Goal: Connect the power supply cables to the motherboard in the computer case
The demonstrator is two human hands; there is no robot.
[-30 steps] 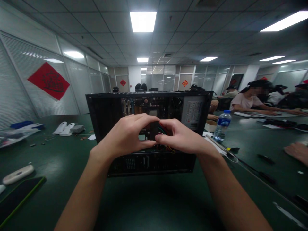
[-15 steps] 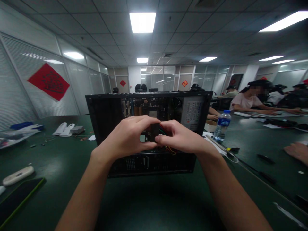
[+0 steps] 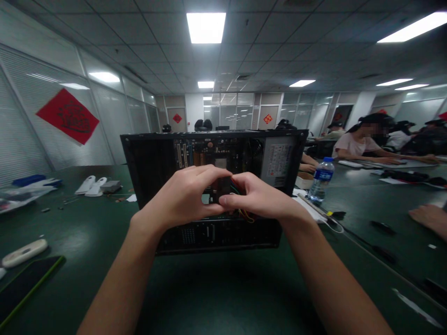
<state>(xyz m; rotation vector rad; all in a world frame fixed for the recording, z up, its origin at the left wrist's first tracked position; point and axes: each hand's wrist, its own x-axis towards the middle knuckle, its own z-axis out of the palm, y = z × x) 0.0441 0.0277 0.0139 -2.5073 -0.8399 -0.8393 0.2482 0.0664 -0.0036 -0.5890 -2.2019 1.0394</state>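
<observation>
An open black computer case (image 3: 150, 158) lies on its side on the dark green table (image 3: 223, 288), its inside facing me, with the motherboard, a fan and the grey power supply (image 3: 277, 160) showing. My left hand (image 3: 181, 197) and my right hand (image 3: 260, 197) meet in front of the case's middle. Both are curled, thumbs and fingertips pinched around a small dark part (image 3: 223, 188) that I cannot make out. Red, green and yellow wires (image 3: 244, 214) trail just below my right hand.
A water bottle (image 3: 320, 180) stands right of the case. White parts (image 3: 91, 185) lie at back left, a white oblong thing (image 3: 24, 252) and a dark tablet (image 3: 26, 288) at near left. Tools and cables lie at right. Another person's hand (image 3: 428, 218) rests at far right; people sit behind.
The view has shifted slightly. My hands stay pinched together at the same spot inside the case, with the right fingers a little lower.
</observation>
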